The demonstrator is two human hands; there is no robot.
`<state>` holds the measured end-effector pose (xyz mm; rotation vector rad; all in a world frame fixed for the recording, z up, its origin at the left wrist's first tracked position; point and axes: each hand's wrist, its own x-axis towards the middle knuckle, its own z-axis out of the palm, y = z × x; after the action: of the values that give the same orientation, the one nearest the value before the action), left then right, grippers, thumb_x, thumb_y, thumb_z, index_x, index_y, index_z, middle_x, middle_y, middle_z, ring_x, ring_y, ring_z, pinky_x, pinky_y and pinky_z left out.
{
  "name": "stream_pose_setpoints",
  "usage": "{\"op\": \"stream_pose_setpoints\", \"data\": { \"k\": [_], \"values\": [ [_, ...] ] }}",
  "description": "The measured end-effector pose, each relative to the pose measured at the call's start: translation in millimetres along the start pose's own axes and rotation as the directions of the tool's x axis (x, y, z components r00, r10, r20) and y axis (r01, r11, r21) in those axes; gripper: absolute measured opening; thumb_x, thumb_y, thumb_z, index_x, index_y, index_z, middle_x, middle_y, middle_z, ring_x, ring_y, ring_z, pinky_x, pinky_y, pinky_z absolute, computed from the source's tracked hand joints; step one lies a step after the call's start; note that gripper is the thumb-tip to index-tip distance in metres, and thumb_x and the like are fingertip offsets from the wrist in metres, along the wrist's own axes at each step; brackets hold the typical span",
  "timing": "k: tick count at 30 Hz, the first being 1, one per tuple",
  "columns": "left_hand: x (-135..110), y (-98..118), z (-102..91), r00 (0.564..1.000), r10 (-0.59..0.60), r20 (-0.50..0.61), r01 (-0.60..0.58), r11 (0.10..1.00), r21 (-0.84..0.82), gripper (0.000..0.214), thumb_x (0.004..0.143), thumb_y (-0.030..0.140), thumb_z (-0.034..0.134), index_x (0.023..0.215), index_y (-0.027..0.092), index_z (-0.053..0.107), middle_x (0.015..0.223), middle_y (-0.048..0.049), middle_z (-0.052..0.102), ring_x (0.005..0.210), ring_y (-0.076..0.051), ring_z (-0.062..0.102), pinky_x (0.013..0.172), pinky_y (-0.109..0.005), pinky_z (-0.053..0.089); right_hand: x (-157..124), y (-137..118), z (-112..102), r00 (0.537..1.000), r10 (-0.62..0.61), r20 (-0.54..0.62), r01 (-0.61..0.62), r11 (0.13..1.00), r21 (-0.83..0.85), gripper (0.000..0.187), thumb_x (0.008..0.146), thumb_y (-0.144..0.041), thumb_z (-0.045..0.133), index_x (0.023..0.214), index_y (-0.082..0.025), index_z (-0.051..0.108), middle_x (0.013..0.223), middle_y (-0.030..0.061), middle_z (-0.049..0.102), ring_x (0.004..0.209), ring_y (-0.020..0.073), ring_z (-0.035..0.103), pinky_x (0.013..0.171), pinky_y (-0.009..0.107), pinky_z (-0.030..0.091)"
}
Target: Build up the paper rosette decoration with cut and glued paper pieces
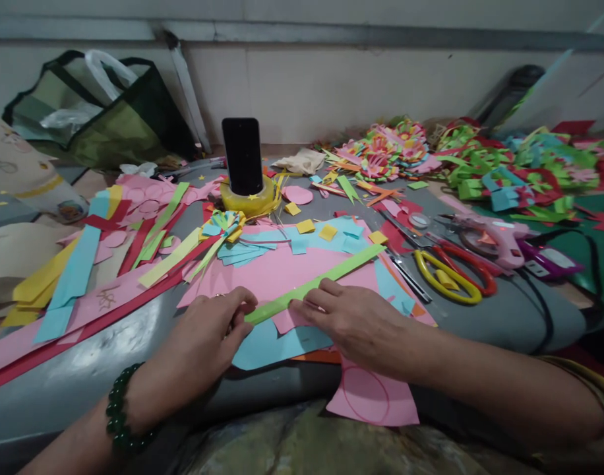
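A long light-green paper strip [282, 301] runs slantwise over a pink paper sheet [267, 267]. At its lower left end, my left hand [215, 330] pinches it between thumb and fingers. My right hand [349, 316] has bent fingers closed on the strip near its middle; its far end reaches free toward the scissors. Beneath the hands lie a blue sheet [277, 346] and a pink piece with a drawn circle [366, 394]. Small yellow squares [328, 232] and blue paper pieces [247, 253] rest along the sheet's upper edge.
Yellow-handled scissors [448, 277], red-handled scissors [473, 264] and a pink glue gun [510, 241] lie at right. A phone [243, 155] stands in a yellow holder [250, 201]. Colored strips [79, 264] cover the left; paper flower heaps [386, 152] line the back. A bag [104, 112] stands back left.
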<state>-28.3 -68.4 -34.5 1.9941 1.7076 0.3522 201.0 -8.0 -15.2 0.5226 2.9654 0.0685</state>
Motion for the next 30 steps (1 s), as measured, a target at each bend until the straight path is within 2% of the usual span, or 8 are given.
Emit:
{"op": "stream_pose_setpoints", "data": {
  "k": [4,8,17,21,27,30],
  "values": [
    [-7,-5,-3.3,0.999,-0.045,-0.004,0.044,0.993,-0.112,0.017,0.086,0.024,0.047,0.099,0.023,0.057,0.072,0.002,0.062,0.066,-0.015,0.057,0.062,-0.027,0.039,2,2,-1,1.0,-0.01,0.022,0.01,1.0,0.015,0.036,0.078,0.002,0.046,0.11,-0.011,0.056,0.09,0.0086,0.056,0.078,0.0198,0.045,0.065,0.032,0.041],
    [-14,-8,-2.8,0.997,-0.075,0.001,0.073,0.978,-0.195,0.019,0.086,0.024,0.047,0.101,0.023,0.057,0.073,0.0027,0.061,0.063,-0.014,0.055,0.058,-0.024,0.039,3,3,0,1.0,-0.011,0.011,0.011,0.999,0.04,0.034,0.078,0.002,0.047,0.107,-0.012,0.058,0.088,0.0087,0.056,0.078,0.0202,0.045,0.063,0.031,0.04],
    [-13,-5,-1.4,0.994,-0.088,-0.057,0.078,0.984,-0.163,0.011,0.086,0.025,0.048,0.081,0.022,0.058,0.066,0.0031,0.06,0.062,-0.014,0.056,0.059,-0.026,0.038,3,1,-5,0.999,0.013,0.032,-0.015,0.998,0.069,0.032,0.078,0.0,0.049,0.105,-0.013,0.059,0.09,0.0093,0.055,0.081,0.0206,0.045,0.064,0.031,0.041],
    [-14,-6,0.2,0.993,-0.09,-0.075,0.084,0.994,-0.077,0.011,0.085,0.026,0.049,0.091,0.022,0.058,0.067,0.0029,0.061,0.065,-0.016,0.058,0.06,-0.027,0.038,3,2,-4,0.999,0.008,0.043,-0.011,0.997,0.07,0.037,0.077,0.002,0.048,0.109,-0.013,0.058,0.091,0.0092,0.056,0.081,0.0209,0.045,0.065,0.031,0.041],
    [-22,-17,5.2,0.988,-0.053,-0.148,0.058,0.998,0.024,0.028,0.088,0.028,0.05,0.115,0.025,0.056,0.078,0.0009,0.063,0.071,-0.017,0.058,0.07,-0.032,0.04,2,2,-3,0.999,0.011,0.033,-0.014,0.995,0.096,0.037,0.077,0.003,0.048,0.108,-0.014,0.059,0.093,0.0087,0.058,0.082,0.0207,0.046,0.066,0.031,0.04],
    [-27,-25,9.2,0.976,0.034,-0.216,-0.016,0.996,0.085,0.039,0.089,0.026,0.051,0.128,0.025,0.049,0.08,-0.0002,0.062,0.073,-0.017,0.057,0.072,-0.032,0.04,3,2,-2,1.0,0.003,0.018,-0.005,0.995,0.096,0.038,0.077,0.005,0.046,0.108,-0.013,0.059,0.091,0.0087,0.058,0.081,0.0207,0.046,0.066,0.032,0.041]
  ]
}}
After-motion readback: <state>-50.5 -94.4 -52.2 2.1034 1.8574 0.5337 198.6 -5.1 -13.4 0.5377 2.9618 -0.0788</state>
